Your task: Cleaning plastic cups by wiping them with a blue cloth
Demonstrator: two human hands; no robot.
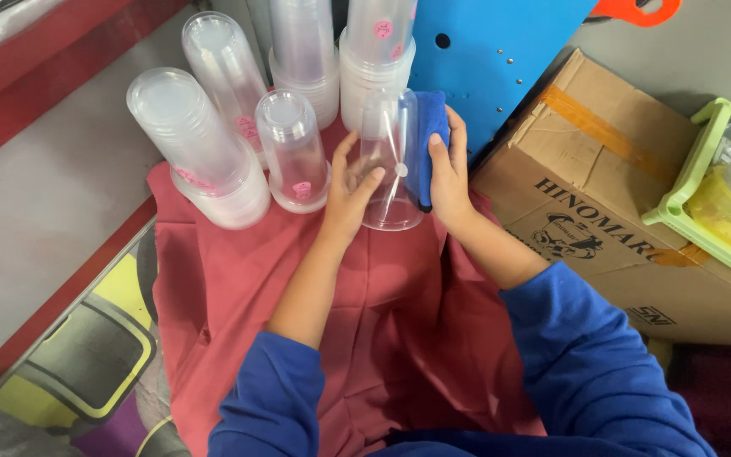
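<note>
My left hand (347, 190) grips a clear plastic cup (389, 161) from its left side, mouth toward me, over a red cloth (239, 288). My right hand (450, 173) presses a folded blue cloth (429, 135) against the cup's right side. Both arms wear blue sleeves pushed up the forearm. Just left of the held cup stands a short stack of upturned clear cups (294, 152) with a pink sticker.
Several taller stacks of upturned clear cups (196, 144) stand behind on the red cloth. A cardboard box (611, 203) lies to the right, a green tray (704, 195) with a yellow container beyond it. A blue panel (492, 59) leans at the back.
</note>
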